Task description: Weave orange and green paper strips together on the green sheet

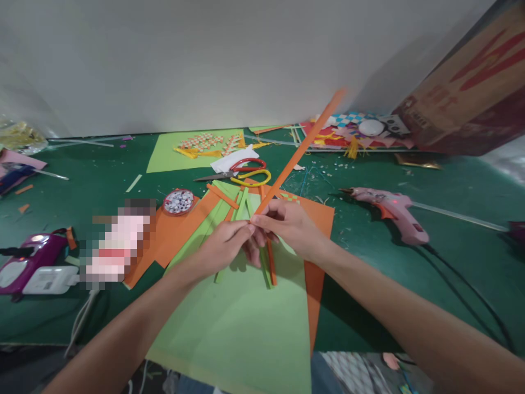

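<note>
Both my hands meet over the middle of the green table. My left hand (227, 243) and my right hand (287, 224) pinch the near end of a long orange paper strip (301, 150), which rises up and away to the right. Under the hands lie several loose green and orange strips (235, 205) on a light green paper sheet (246, 323) and an orange sheet (320, 219).
Red and yellow scissors (246, 169) lie behind the strips. A pink glue gun (389, 210) with its cable lies to the right. A tub of googly eyes (178, 201), a purple device (30, 262) and woven paper pieces (205, 143) are around. A cardboard box (471, 93) leans at the far right.
</note>
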Tool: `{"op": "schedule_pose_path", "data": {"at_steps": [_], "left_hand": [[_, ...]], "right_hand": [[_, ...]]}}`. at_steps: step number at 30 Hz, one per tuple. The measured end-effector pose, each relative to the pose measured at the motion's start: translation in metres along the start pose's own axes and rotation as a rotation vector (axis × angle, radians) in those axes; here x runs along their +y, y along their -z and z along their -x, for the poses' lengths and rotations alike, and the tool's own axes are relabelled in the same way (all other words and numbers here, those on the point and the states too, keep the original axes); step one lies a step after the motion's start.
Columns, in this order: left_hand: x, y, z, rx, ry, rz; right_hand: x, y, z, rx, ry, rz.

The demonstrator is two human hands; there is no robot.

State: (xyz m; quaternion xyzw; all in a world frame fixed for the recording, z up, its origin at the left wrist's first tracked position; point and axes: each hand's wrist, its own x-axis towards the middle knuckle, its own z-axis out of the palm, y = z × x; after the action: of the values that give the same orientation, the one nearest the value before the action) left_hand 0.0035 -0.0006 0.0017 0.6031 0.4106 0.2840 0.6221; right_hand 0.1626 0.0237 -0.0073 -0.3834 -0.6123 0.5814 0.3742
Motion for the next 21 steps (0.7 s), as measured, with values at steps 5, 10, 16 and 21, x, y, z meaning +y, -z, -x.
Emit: {"op": "schedule_pose_path", "data": {"at_steps": [5,10,16,21], "left_hand": [[0.0013,-0.0001,-0.0001,-0.005,-0.008,-0.029],[0.0005,0.0018,-0.0009,0.028,-0.035,-0.136],[-0.0028,0.0018,-0.0005,0.026,-0.050,-0.159],[-0.0031,0.0016,-0.0003,-0.012,-0.063,-0.102]], "right_hand": [[-0.0009,0.0001,0.0001,0.009,-0.013,0.008],[-0.0027,0.0011,-0.0010,0.055,-0.056,0.021],[-0.0053,0.0005,-0.0020,0.063,-0.027,-0.055],[-0.0046,0.0008,-0.0013,0.072,-0.039,-0.022]]}}
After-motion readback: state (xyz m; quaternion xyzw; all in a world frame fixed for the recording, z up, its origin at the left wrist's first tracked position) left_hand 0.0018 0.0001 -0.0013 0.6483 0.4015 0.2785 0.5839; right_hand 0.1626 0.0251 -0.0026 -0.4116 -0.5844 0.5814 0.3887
